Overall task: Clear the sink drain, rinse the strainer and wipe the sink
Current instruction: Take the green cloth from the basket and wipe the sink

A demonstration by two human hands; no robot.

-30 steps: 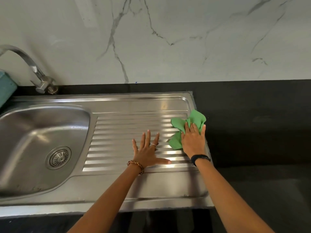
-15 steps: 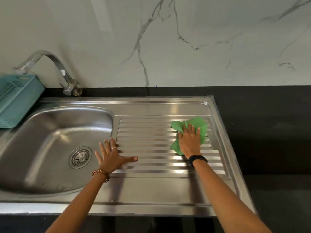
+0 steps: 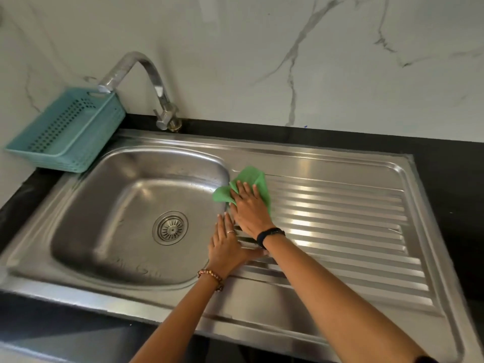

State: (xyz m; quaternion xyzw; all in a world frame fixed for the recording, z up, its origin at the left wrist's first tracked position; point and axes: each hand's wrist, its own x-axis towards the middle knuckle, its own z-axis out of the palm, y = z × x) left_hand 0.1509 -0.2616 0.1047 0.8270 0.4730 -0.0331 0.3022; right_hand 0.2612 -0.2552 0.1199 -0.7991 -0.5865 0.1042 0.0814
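Observation:
A stainless steel sink point(image 3: 125, 210) has a round strainer point(image 3: 170, 228) seated in the drain at the basin's middle. To its right lies the ribbed draining board point(image 3: 340, 218). My right hand point(image 3: 250, 209) presses flat on a green cloth point(image 3: 252, 179) at the board's left end, right at the basin's rim; part of the cloth hangs over the rim. My left hand point(image 3: 225, 244) lies flat with fingers together on the rim just below and left of the right hand, holding nothing.
A curved metal tap point(image 3: 146, 82) rises behind the basin, its spout pointing left. A teal perforated plastic basket point(image 3: 68, 131) sits at the sink's back left corner. Black countertop point(image 3: 450, 163) surrounds the sink; a marble wall stands behind.
My right hand has slid the green cloth leftward across the draining board to the basin's rim. My left hand has also shifted left along the sink, staying flat.

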